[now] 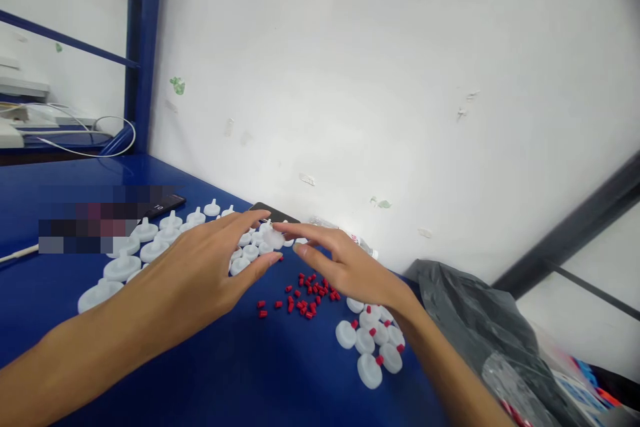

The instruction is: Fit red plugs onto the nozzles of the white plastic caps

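A blurred white cap [273, 238] sits between the fingertips of the left hand [273, 235] and right hand [286, 235]; both hands are part-curled, thumbs apart from forefingers, and whether either grips it I cannot tell. White spouted caps [121, 267] lie beyond and left of the left hand; loose red tips [309, 290] lie below the fingertips, and red-tipped caps [369, 340] beside the right wrist. Left of the hands, a dark phone [167, 204] reads "10", near a pixelated patch. Behind the right hand, a clear bottle [369, 250] carries red lettering too small to read. The blue bench [260, 367] meets a scuffed white wall [350, 80]; dark plastic [465, 307] lies right of the right hand.
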Demonstrator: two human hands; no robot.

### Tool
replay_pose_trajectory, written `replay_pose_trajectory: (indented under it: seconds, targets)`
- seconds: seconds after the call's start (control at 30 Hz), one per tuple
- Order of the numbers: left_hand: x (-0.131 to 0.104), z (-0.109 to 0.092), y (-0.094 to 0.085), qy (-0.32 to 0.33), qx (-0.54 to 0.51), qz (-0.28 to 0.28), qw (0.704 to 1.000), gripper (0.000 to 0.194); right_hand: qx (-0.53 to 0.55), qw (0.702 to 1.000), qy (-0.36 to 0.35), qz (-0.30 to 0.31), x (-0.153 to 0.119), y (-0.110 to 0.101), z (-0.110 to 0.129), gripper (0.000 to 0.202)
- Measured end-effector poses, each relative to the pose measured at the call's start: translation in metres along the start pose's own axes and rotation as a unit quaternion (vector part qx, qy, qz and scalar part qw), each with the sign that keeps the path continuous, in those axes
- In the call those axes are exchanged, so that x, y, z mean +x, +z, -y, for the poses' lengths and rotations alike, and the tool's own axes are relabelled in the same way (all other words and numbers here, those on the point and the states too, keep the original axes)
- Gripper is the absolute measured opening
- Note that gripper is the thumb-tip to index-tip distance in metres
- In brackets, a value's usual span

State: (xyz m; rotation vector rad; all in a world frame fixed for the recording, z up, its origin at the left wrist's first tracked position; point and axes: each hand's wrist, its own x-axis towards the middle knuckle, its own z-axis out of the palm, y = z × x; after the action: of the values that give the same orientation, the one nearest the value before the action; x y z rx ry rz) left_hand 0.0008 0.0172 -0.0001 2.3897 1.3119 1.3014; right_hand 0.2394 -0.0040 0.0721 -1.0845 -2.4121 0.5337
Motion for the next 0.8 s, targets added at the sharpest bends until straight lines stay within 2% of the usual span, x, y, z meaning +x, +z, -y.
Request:
replay_pose_trajectory:
  seconds: [0.1, 0.17, 0.23, 0.33, 0.4, 0.5, 0.57, 0.7, 0.8]
  targets:
    - [0.003, -0.006, -0.008, -0.014, -0.046, -0.001, 0.999, 0.059, 0.059, 0.998, -0.016, 0.001, -0.004, 0.0, 0.027, 0.042]
    - [0.003, -0.009, -0.014, -0.024, -0.06, -0.006, 0.998, 0.051, 0.058, 0.998, -0.021, -0.019, -0.004, 0.002, 0.03, 0.038]
    - [0.003, -0.012, -0.02, -0.039, -0.046, -0.02, 0.998, 0.049, 0.031, 0.997, -0.014, -0.063, -0.001, 0.006, 0.021, 0.033]
    - [0.004, -0.011, -0.023, -0.054, -0.014, -0.037, 0.998, 0.055, -0.099, 0.989, 0.02, -0.105, 0.006, 0.015, -0.009, 0.032]
    - [0.005, -0.009, -0.023, -0.054, -0.007, -0.043, 0.998, 0.059, -0.176, 0.983, 0.025, -0.05, 0.01, 0.022, -0.031, 0.036]
    - [0.005, -0.008, -0.022, -0.056, -0.006, -0.042, 0.998, 0.061, -0.181, 0.983, 0.015, 0.038, 0.012, 0.033, -0.056, 0.037]
    - [0.005, -0.008, -0.021, -0.055, -0.007, -0.04, 0.998, 0.06, -0.179, 0.981, 0.023, 0.076, 0.011, 0.038, -0.064, 0.041]
    - [0.006, -0.009, -0.02, -0.055, -0.003, -0.028, 0.998, 0.057, -0.183, 0.975, 0.054, 0.114, 0.008, 0.042, -0.068, 0.048]
    - [0.006, -0.009, -0.02, -0.051, -0.001, -0.023, 0.998, 0.058, -0.19, 0.974, 0.06, 0.105, 0.009, 0.043, -0.069, 0.045]
